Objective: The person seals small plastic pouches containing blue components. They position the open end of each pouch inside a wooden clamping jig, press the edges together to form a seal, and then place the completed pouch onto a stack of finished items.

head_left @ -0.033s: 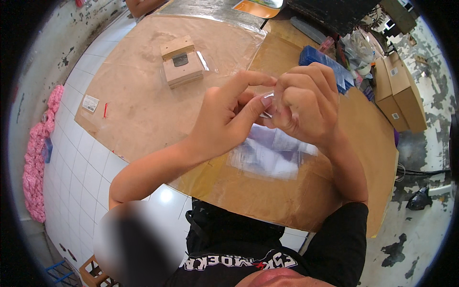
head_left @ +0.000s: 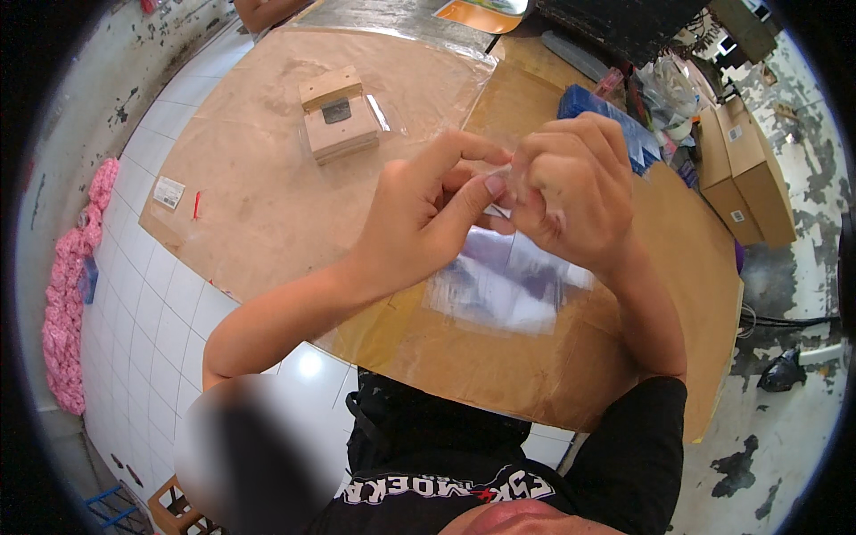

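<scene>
- My left hand: thumb and fingers pinching a small piece of clear plastic film, mostly covered by my fingertips.
- My right hand: fingers curled in against it; exact grip hidden, can't tell.
- Film is between both hands, above the desk.
- Looks light, thin, floppy, probably slick and easy to crease. Best held at the edges, light pinch.
- Clear plastic sleeves just below my hands: likely similar, slide-prone.

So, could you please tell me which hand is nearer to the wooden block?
Left. The left hand is to the lower right of the wooden block; the right hand is farther right.
</scene>
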A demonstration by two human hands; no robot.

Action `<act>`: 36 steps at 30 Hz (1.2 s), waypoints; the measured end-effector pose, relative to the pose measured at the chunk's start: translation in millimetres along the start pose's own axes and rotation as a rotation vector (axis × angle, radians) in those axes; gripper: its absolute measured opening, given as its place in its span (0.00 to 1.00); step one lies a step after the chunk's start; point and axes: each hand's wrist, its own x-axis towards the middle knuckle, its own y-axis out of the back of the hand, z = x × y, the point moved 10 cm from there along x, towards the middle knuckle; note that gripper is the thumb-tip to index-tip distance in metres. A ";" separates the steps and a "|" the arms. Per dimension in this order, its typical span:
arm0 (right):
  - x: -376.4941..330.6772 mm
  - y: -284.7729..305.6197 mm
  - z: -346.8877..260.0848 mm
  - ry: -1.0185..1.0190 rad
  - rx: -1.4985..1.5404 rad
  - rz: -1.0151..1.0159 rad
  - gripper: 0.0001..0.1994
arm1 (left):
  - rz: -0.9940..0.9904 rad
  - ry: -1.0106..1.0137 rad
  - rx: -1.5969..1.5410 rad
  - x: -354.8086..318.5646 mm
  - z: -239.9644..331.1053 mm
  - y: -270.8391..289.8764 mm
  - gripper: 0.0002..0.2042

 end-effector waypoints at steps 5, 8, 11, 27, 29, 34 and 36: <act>7.0 -2.5 23.7 -0.150 0.118 -0.125 0.10 | 0.002 0.028 -0.067 2.0 -4.1 2.8 0.07; -1.2 -1.7 30.9 -0.151 0.147 -0.094 0.10 | 0.000 0.038 -0.096 2.5 -4.3 3.6 0.08; -0.1 0.2 30.6 -0.150 0.139 -0.106 0.09 | -0.020 0.049 -0.117 3.3 0.7 5.7 0.09; 4.3 18.2 12.8 -0.080 0.189 0.127 0.12 | -0.004 0.040 0.038 -1.2 0.8 13.9 0.09; 2.9 21.2 7.4 -0.045 0.118 0.158 0.13 | -0.017 0.050 0.092 -1.3 0.6 14.8 0.09; 2.0 20.4 0.4 -0.021 0.050 0.195 0.13 | -0.016 0.032 0.056 -2.8 -1.2 16.4 0.08; 2.4 20.0 2.0 -0.035 0.071 0.192 0.13 | -0.015 0.021 0.085 -2.5 0.4 15.7 0.07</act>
